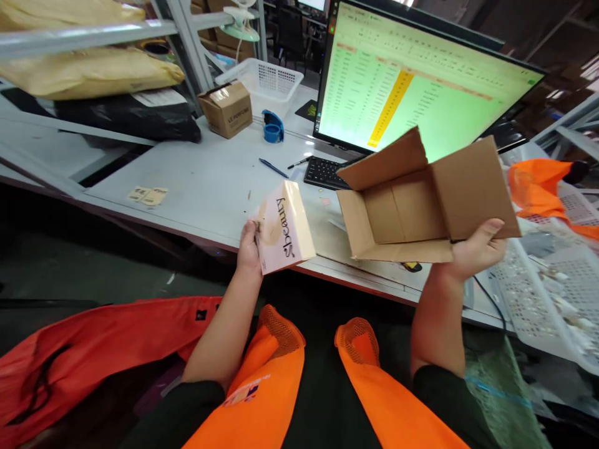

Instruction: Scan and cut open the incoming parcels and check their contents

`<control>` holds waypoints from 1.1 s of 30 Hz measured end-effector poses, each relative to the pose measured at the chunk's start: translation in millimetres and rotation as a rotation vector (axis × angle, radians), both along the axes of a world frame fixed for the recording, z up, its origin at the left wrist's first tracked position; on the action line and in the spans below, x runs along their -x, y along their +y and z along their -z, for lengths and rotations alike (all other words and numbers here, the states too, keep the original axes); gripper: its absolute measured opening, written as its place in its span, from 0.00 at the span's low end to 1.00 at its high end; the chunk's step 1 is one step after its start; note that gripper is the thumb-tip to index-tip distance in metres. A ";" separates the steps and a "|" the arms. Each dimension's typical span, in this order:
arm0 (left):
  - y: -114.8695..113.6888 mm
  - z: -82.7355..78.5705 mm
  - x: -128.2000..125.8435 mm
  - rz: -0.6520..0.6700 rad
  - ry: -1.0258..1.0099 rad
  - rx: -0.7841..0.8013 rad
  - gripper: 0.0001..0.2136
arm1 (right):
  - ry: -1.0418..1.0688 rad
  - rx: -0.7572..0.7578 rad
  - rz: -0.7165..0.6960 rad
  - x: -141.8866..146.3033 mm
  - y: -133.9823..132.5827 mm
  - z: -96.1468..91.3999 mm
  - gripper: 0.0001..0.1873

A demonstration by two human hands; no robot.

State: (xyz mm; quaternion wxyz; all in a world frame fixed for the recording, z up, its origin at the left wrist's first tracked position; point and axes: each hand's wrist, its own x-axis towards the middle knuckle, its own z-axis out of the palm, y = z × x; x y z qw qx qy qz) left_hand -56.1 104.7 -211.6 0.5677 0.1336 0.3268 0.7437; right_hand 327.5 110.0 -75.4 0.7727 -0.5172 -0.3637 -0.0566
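My left hand (249,249) grips a pale pink and cream product box (285,227) by its left side, just over the desk's front edge. Dark lettering that reads like "Sbeauty" runs along the box face. In my right hand (477,249) is an open cardboard carton (407,209), held by a flap at its lower right. The carton is tilted so its inside faces me, flaps spread, and no contents show in it. The two boxes are apart, with the product box left of the carton.
A monitor (421,81) and black keyboard (325,173) stand behind the carton. Further left lie a pen (274,168), a blue tape-like item (272,128), a small brown box (227,109) and a white basket (264,81). White baskets (538,299) sit at right; a metal shelf (93,38) holds parcels.
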 end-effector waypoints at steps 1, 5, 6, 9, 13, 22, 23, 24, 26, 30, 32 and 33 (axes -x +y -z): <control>-1.7 -1.3 6.3 0.073 -0.051 0.006 0.19 | 0.028 0.011 -0.030 -6.8 1.3 5.4 0.19; -9.5 -13.0 15.2 0.159 -0.288 -0.073 0.17 | 0.116 0.061 -0.214 -4.6 9.2 30.8 0.16; -11.2 -16.3 15.7 0.161 -0.335 -0.096 0.17 | 0.137 0.080 -0.251 1.4 10.9 36.4 0.17; -15.2 -23.9 18.9 0.167 -0.421 -0.124 0.20 | 0.186 0.151 -0.322 23.3 14.9 49.3 0.24; -18.6 -25.7 25.2 0.212 -0.503 -0.187 0.20 | 0.185 0.163 -0.333 48.5 20.3 58.4 0.29; -32.7 -38.9 20.9 0.152 -0.330 -0.197 0.22 | 0.180 0.216 -0.523 102.6 34.4 91.7 0.27; -34.5 -44.7 22.9 0.138 -0.267 -0.191 0.23 | 0.148 0.284 -0.555 107.8 34.1 96.0 0.29; -36.2 -50.9 25.5 0.123 -0.197 -0.176 0.24 | 0.098 0.359 -0.607 111.9 32.6 99.3 0.30; -40.1 -62.5 31.2 0.012 -0.040 -0.127 0.26 | -0.035 0.495 -0.722 117.1 24.1 101.4 0.34; -50.8 -76.5 29.3 -0.491 0.271 -0.096 0.28 | -0.277 0.415 -0.650 128.5 -21.9 84.4 0.37; -56.6 -81.6 17.6 -0.585 0.377 -0.138 0.28 | -0.299 0.324 -0.762 141.2 -49.8 69.5 0.37; -59.0 -85.0 10.0 -0.574 0.406 -0.156 0.27 | -0.262 0.333 -0.892 148.6 -60.5 62.4 0.37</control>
